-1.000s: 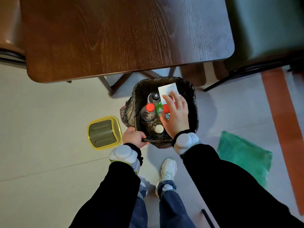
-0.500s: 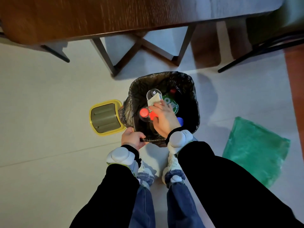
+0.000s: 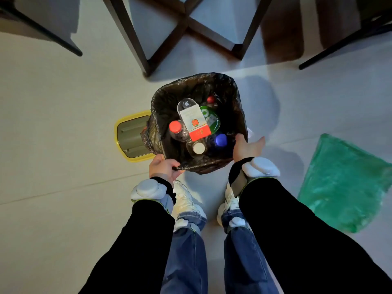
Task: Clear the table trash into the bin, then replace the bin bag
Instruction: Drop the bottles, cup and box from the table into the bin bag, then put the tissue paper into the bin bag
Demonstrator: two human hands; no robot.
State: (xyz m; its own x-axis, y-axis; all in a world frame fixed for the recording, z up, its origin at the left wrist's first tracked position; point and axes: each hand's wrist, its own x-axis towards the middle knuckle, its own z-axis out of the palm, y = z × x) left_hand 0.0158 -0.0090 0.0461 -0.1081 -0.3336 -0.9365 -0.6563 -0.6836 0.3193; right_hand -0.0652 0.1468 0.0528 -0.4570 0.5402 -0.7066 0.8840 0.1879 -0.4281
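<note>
1. The bin (image 3: 239, 107) stood on the floor just in front of the person's feet, lined with a black bag (image 3: 169, 102) whose edge was folded out over the rim.
2. The trash lay inside: a white-and-red carton (image 3: 194, 122) on top, with bottles around it showing a red cap (image 3: 175, 126), a white cap (image 3: 198, 148) and a blue cap (image 3: 220, 139), and a green label (image 3: 210, 117) beside the carton.
3. The left hand (image 3: 163, 168) was at the near-left corner of the bin, its fingers curled and pinching the bag's folded edge.
4. The right hand (image 3: 247, 146) was at the near-right corner, thumb spread and the fingers reaching over the rim; their tips were hidden, so I could not tell whether they had hold of the bag.
5. The relation that mattered: the bag's edge ran between the two hands along the near rim, each hand at its own corner, with the far corners away toward the table legs.
6. By my judgement the clearing looked done, and lifting the bag free would call for both hands to draw the edge inward and up.
7. A green bag (image 3: 343, 183) lay flat on the floor to the right, nearer the right hand; a yellow-rimmed lid (image 3: 132, 135) lay at the bin's left side.
</note>
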